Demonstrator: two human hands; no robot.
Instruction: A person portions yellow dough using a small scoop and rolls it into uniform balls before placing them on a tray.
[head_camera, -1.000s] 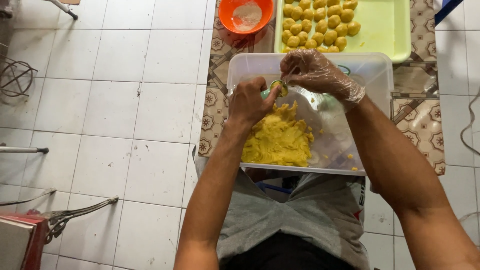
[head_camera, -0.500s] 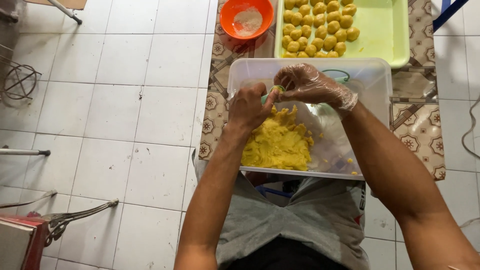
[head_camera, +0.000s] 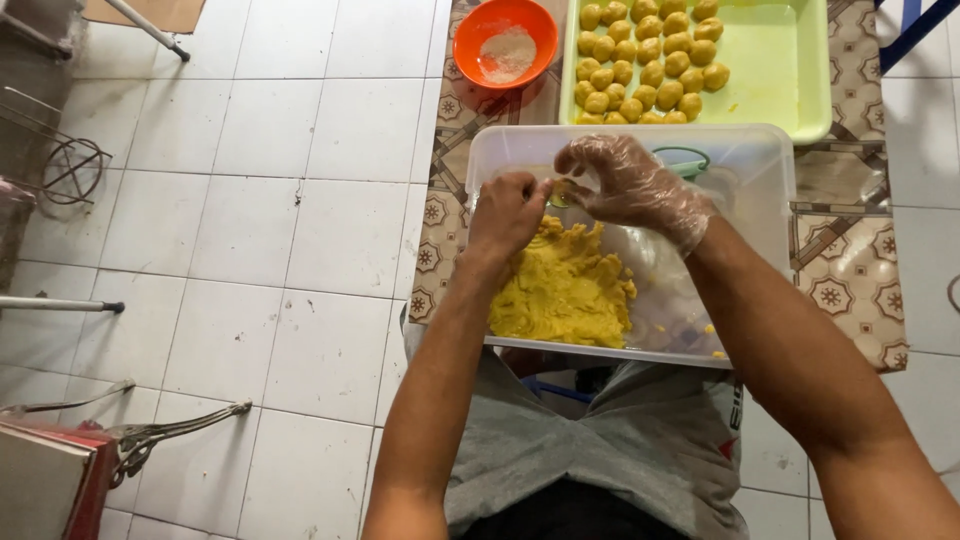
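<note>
White floor tiles (head_camera: 250, 200) fill the left of the view, and a low table with a patterned cloth (head_camera: 850, 280) sits at about one o'clock from the person's lap. On the near edge of that cloth a clear plastic tub (head_camera: 760, 170) holds a heap of yellow dough (head_camera: 565, 290), close enough for both arms to work over it. The left hand (head_camera: 508, 210), bare, and the right hand (head_camera: 625, 180), in a thin clear glove, meet above the dough, fingers closed narrowly on a small piece of dough (head_camera: 560, 190) pinched between them. At twelve o'clock beyond the tub a pale green tray (head_camera: 780, 70) carries rows of dough balls (head_camera: 645, 60). At eleven o'clock stands an orange bowl (head_camera: 505, 40) of whitish powder. No labels or signs show.
</note>
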